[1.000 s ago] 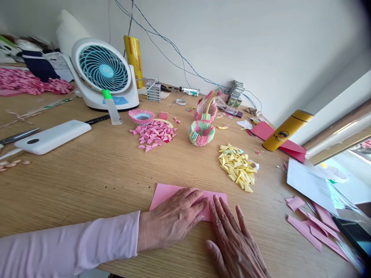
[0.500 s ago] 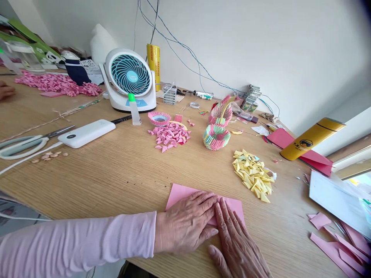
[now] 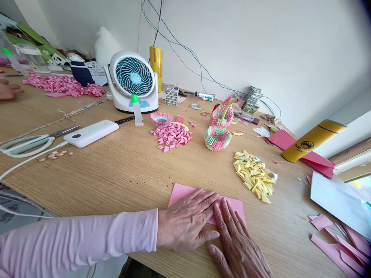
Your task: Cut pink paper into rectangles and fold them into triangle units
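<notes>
A sheet of pink paper [image 3: 181,193] lies flat on the wooden table near its front edge, partly hidden under both hands. My left hand [image 3: 189,220] rests across it with the fingers stretched out to the right. Beside it, my right hand [image 3: 239,239] lies flat on the paper's right part, fingers pointing away from me. The fingertips of the two hands meet near the middle of the sheet. Beyond them are a pile of folded pink paper pieces [image 3: 172,136], a pile of folded yellow pieces [image 3: 253,175] and a woven-looking paper basket [image 3: 218,138].
Scissors [image 3: 34,143], a white power bank [image 3: 90,133] and a fan [image 3: 133,83] stand or lie to the left. A yellow flask [image 3: 313,139] and pink paper strips [image 3: 337,251] are on the right. Another person's hand [image 3: 9,90] shows at the far left edge.
The camera view has shifted slightly, so the whole scene sits a little further right. Both hands stay on the pink paper in nearly the same pose.
</notes>
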Motion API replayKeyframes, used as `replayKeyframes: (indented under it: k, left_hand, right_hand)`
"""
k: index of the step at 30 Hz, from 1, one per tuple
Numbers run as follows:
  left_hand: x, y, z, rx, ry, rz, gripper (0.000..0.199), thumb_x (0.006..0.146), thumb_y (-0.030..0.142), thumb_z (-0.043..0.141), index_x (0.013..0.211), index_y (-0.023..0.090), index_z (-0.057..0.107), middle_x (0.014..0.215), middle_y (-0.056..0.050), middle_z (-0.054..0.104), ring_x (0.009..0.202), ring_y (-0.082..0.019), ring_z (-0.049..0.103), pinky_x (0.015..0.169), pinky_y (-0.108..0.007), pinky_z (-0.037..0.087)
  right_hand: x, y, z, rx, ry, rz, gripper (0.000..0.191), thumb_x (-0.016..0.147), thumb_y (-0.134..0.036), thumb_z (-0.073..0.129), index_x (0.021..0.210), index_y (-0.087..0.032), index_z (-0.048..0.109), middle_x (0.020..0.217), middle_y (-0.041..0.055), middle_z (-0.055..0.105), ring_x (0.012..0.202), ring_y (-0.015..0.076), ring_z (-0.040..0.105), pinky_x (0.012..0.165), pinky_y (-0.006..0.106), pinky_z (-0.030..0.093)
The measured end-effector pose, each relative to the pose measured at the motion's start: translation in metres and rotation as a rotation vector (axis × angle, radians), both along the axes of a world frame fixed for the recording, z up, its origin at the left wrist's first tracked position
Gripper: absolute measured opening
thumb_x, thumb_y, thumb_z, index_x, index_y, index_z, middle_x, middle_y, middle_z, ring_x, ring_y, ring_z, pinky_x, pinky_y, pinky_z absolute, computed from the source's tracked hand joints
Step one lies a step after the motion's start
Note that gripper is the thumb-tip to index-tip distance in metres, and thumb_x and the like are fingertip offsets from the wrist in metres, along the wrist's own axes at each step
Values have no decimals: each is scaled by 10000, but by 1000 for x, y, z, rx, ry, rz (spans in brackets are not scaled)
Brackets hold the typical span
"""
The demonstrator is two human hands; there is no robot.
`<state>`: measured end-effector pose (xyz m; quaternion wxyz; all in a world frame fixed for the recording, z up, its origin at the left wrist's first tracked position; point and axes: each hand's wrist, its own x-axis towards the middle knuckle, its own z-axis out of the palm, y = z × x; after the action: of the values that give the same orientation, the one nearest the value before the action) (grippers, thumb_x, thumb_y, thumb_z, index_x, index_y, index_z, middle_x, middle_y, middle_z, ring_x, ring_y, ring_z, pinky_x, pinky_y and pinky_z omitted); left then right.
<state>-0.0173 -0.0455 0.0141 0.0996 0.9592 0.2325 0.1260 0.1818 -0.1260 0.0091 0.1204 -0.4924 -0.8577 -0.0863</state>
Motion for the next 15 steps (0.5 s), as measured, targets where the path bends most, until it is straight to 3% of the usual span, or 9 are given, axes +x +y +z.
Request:
replayKeyframes:
  k: [8, 15]
  left_hand:
    - [-36, 2, 3, 15, 56, 122, 618, 975, 472, 316, 1476, 117, 253, 1516, -158, 306, 1414, -264, 266, 1141, -455, 242]
    - [-33, -1, 3, 81, 111, 146, 518, 974, 300, 358, 1459, 129, 293, 1516, -146, 315, 1404, -264, 291, 1127, -466, 270]
  right_hand:
    - [-1, 2, 5, -14, 22, 13, 314, 926, -324, 563, 1206, -182, 559, 1217, 92, 582, 1006, 224, 609, 828, 428, 535]
    - [-25, -5, 4, -38, 39, 66, 309, 928, -318, 561, 1204, -180, 560, 1219, 92, 581, 1006, 222, 610, 834, 427, 532]
